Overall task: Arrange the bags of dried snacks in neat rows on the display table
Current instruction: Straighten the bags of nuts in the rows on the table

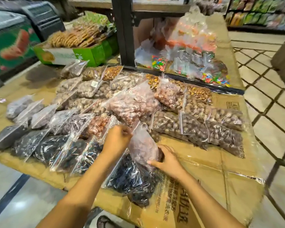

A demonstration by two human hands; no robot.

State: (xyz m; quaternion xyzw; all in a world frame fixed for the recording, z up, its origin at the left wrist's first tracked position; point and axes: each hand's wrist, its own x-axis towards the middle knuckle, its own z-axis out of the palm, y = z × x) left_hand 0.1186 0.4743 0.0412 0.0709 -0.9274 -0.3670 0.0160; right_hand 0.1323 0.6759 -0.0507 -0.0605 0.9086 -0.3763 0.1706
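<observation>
I hold 1 clear bag of pinkish-brown dried snacks (142,145) with both hands near the front of the bench (204,170); its long axis runs from near me up and away, slightly leaning left, with the zip-sealed top pointing away from me toward the back of the bench and the rounded bottom toward me; my left hand (118,139) is closed in a pinch on the sealed top edge, fingers curled tight; my right hand (166,160) cups the lower right side of the bag, fingers wrapped around it and thumb laid along the front; the bag rests partly on a bag of dark, almost black dried fruit (132,180) that lies under it at the bench's front edge; to the left, more dark bags (44,145) lie side by side in a slanted row, tops pointing up and right; behind them sits a row of greyish bags (30,111); to the right, bags of round brown nuts (196,127) lie overlapping, long axes running left to right; a larger pinkish bag (135,104) lies on the middle pile; the bench surface is flattened cardboard under clear film; a green box of biscuits (76,53) stands at the back left.
</observation>
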